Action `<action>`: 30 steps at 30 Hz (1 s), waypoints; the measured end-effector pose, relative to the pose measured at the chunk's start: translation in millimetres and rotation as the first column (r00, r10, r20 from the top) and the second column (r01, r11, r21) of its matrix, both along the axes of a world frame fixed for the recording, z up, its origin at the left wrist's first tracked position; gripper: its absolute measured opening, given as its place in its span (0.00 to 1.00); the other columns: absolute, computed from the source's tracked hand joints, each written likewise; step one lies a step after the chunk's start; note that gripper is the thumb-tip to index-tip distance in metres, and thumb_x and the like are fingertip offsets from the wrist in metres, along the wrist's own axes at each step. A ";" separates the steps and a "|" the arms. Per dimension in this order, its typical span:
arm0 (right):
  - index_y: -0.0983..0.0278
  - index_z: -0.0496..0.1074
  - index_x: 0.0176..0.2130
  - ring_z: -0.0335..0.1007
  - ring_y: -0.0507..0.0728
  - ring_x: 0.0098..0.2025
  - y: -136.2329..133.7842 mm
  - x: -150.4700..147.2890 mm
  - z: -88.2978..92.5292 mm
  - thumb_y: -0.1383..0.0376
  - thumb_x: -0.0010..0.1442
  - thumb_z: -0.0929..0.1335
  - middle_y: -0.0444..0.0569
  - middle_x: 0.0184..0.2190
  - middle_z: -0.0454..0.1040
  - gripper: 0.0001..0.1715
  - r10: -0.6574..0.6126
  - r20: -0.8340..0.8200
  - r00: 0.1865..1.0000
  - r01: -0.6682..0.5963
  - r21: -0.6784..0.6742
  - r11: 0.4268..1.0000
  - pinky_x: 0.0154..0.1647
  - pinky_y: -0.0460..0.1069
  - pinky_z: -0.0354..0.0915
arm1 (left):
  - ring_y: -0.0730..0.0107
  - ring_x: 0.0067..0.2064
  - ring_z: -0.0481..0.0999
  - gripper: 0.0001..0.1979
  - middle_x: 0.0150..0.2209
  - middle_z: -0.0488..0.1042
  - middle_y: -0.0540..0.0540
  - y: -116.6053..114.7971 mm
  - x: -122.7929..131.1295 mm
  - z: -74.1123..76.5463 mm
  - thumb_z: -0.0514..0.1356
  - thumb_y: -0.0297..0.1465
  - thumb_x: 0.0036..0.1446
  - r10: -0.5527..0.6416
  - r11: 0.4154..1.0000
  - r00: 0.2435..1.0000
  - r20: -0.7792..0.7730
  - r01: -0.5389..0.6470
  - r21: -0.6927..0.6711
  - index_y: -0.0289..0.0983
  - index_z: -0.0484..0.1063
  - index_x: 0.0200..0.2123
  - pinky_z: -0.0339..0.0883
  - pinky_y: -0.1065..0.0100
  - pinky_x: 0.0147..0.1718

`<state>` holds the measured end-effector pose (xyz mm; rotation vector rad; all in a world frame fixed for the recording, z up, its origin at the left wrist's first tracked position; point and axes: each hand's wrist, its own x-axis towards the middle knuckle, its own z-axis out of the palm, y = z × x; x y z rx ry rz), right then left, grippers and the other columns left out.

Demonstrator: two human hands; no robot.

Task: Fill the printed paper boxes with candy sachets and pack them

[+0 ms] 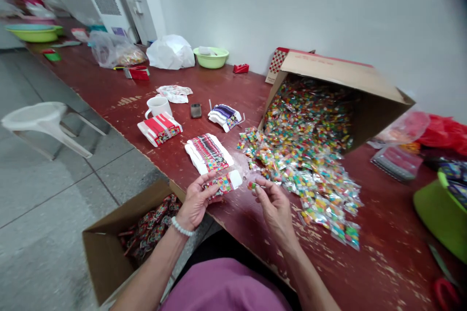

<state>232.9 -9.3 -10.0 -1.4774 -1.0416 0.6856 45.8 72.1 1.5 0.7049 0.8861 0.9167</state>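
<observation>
My left hand [197, 201] is closed on a small printed candy box [223, 183], whose white end flap points to the right. Just right of it, my right hand [273, 199] pinches a small candy packet [251, 185] between thumb and fingers. Beyond my left hand lies a stack of flat printed boxes [209, 151]. To the right, clear packets of colourful candy [314, 175] spill over the table from a large cardboard box [328, 65] tipped on its side. The fingertips of my left hand are partly hidden behind the box.
On the red table [237, 92] stand a white mug [159, 106], a red-and-white stack of boxes [160, 129] and a purple stack of boxes [224, 116]. Below the edge, an open carton [105, 248] holds dark wrapped packets. Red-handled scissors [445, 291] lie at the lower right. A white stool [40, 116] stands left.
</observation>
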 end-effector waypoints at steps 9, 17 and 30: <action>0.60 0.73 0.45 0.73 0.56 0.37 -6.1 10.0 34.7 0.59 0.62 0.69 0.48 0.37 0.77 0.11 0.181 0.044 0.982 -0.182 0.027 0.983 0.40 0.51 0.68 | 0.65 0.38 0.79 0.27 0.46 0.77 0.39 -28.0 5.8 9.5 0.72 0.27 0.45 -0.340 0.940 0.937 0.081 0.342 -0.004 0.34 0.72 0.50 0.74 0.69 0.35; 0.62 0.73 0.42 0.74 0.56 0.34 -7.4 26.6 46.8 0.63 0.59 0.70 0.47 0.33 0.78 0.09 0.256 0.179 0.950 -0.246 -0.080 0.966 0.35 0.49 0.68 | 0.69 0.31 0.77 0.23 0.40 0.73 0.47 -41.1 14.8 12.1 0.67 0.28 0.49 -0.611 0.792 0.788 0.079 0.608 0.058 0.38 0.69 0.49 0.72 0.67 0.32; 0.61 0.75 0.42 0.69 0.56 0.37 -11.4 16.9 58.4 0.64 0.63 0.69 0.48 0.34 0.73 0.06 0.077 0.531 0.844 -0.165 0.120 0.979 0.39 0.51 0.65 | 0.76 0.28 0.70 0.16 0.34 0.69 0.52 -53.7 32.3 37.5 0.60 0.27 0.52 -0.499 0.844 0.858 -0.122 0.513 0.154 0.38 0.67 0.46 0.69 0.72 0.28</action>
